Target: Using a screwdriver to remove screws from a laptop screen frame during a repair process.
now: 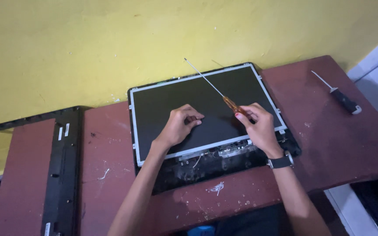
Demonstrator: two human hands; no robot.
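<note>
A laptop screen panel (171, 94) with a silver frame lies flat in its black back cover on a reddish-brown table (329, 126). My left hand (178, 124) rests on the dark panel, fingers curled, holding nothing that I can see. My right hand (259, 124), with a black wristwatch, grips the amber handle of a long thin screwdriver (211, 86). Its shaft points up and left across the panel towards the yellow wall. Exposed wires and hinge parts (224, 152) show along the panel's lower edge.
A second screwdriver (342, 98) with a black and white handle lies at the table's right. A black screen bezel frame (62, 170) lies on the left. Small white scraps (217, 188) dot the front edge. The yellow wall (88, 43) stands right behind the table.
</note>
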